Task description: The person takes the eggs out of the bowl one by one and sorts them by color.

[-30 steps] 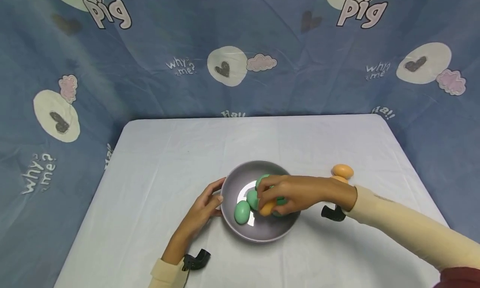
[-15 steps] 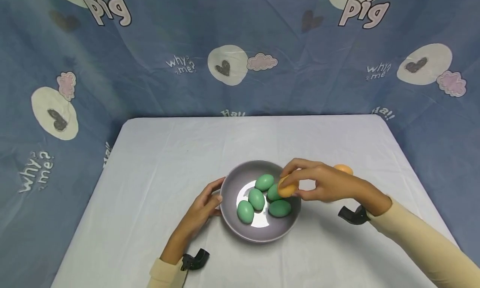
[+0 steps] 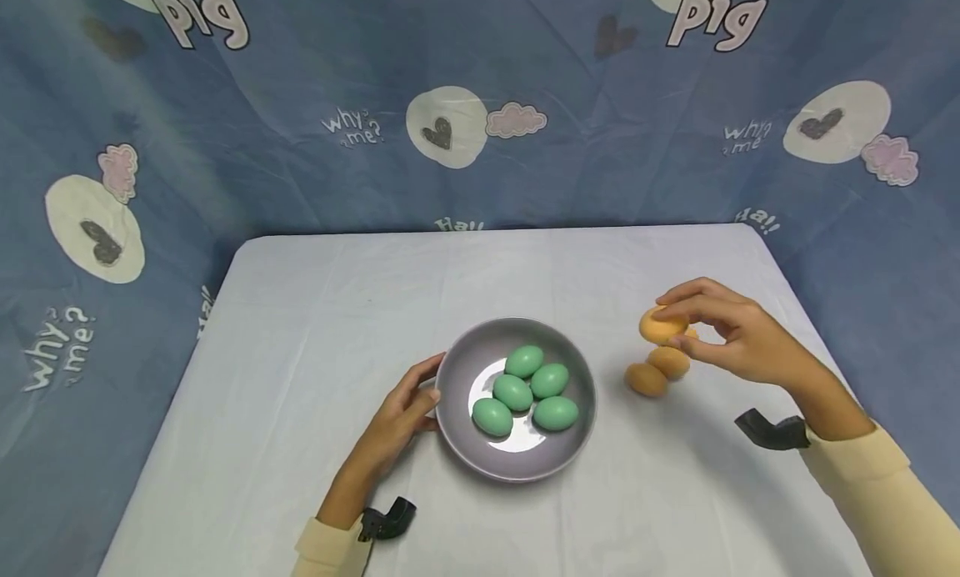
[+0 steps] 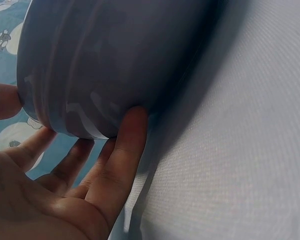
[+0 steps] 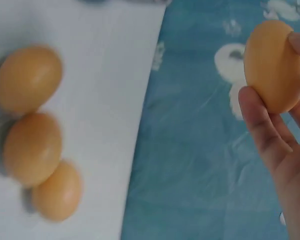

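A grey bowl (image 3: 463,368) stands on the white table with several green eggs (image 3: 512,393) inside. My left hand (image 3: 397,418) rests against the bowl's left side, its fairly straight fingers touching the outer wall (image 4: 100,75). To the right of the bowl, my right hand (image 3: 731,331) pinches an orange egg (image 5: 275,67) between thumb and fingers. Three more orange eggs lie close together on the table just below it: one in front (image 3: 646,380), one in the middle (image 3: 669,363), and a third mostly hidden behind the held egg and fingers.
The white table (image 3: 360,293) has its back edge against a blue printed cloth (image 3: 300,168), which also hangs at both sides. Black wrist mounts (image 3: 388,519) sit on both wrists.
My right hand has carried the orange egg up out of the bowl and rightward to the other orange eggs. The green eggs have rolled slightly; the left hand has stayed at the bowl.
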`<state>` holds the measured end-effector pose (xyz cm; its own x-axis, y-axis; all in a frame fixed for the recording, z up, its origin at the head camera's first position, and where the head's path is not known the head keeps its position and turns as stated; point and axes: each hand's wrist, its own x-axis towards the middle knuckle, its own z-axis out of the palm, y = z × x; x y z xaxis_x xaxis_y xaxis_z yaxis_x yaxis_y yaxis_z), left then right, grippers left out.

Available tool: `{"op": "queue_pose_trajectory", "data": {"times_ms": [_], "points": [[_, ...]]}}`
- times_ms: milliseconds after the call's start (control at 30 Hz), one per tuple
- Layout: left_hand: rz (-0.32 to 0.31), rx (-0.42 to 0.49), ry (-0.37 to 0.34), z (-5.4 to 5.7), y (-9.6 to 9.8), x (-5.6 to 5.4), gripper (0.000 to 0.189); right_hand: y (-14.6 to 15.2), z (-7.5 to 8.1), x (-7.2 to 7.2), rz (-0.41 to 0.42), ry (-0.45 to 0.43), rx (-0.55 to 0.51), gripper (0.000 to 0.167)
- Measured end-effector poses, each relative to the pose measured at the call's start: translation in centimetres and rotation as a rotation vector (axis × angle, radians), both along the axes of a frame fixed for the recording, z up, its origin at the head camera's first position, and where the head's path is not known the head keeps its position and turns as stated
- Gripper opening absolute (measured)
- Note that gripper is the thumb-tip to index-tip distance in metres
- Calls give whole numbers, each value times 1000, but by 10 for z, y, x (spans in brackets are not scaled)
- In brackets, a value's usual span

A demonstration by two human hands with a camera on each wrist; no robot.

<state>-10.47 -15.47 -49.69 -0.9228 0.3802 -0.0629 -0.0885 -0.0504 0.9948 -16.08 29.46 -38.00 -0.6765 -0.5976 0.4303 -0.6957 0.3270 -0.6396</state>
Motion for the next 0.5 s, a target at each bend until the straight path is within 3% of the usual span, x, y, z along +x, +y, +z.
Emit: {"op": "queue_pose_trajectory", "data": {"times_ms": [267,500], "points": [[3,-9,0,-1,-2,-1,53,33,-17,-1,-260,-11,47,48],[15,-32,-14,-3,-1,0,52,50,-35,-13,-493,-202,56,30]]}}
